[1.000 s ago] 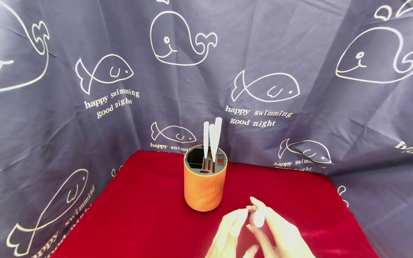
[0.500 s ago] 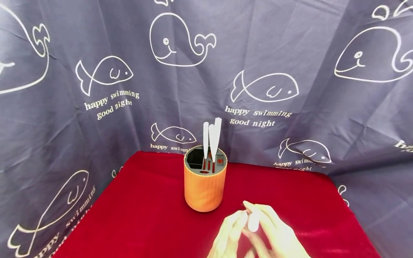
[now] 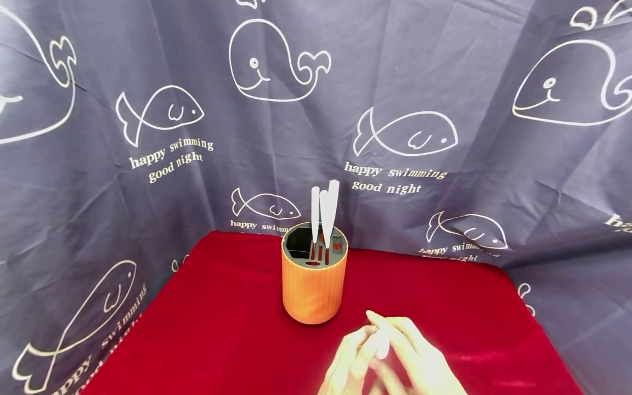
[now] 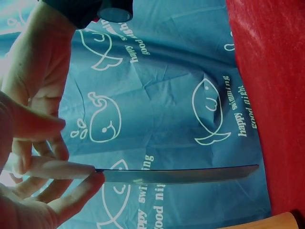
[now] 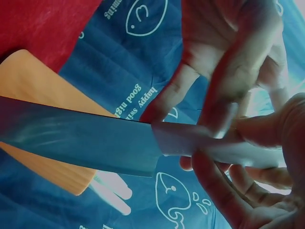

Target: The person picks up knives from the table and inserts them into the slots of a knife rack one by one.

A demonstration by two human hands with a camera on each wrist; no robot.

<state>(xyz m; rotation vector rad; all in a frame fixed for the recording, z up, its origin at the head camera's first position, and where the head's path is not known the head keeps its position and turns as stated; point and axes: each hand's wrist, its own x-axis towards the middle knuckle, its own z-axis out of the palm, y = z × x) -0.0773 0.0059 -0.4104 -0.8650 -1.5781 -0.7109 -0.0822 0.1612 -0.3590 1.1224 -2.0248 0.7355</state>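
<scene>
Both hands hold a kitchen knife by its pale handle, low in the head view. Its broad blade stretches away from the hands toward the left of the right wrist view. My left hand has its fingers at the handle's blade end. My right hand grips the handle from the other side, thumb and fingers around it. Beyond the hands, a round orange knife block stands upright on the red cloth. Several white-handled tools stick up from its slots. Fingers partly hide the handle.
Red cloth covers the table under the knife block. Behind and beside it hangs a grey-blue curtain printed with white whales, fish and words. The block's dark top has further slots and a wide opening.
My right hand and the knife handle have shifted slightly left, and the two hands have drawn closer together. The knife block stays where it was.
</scene>
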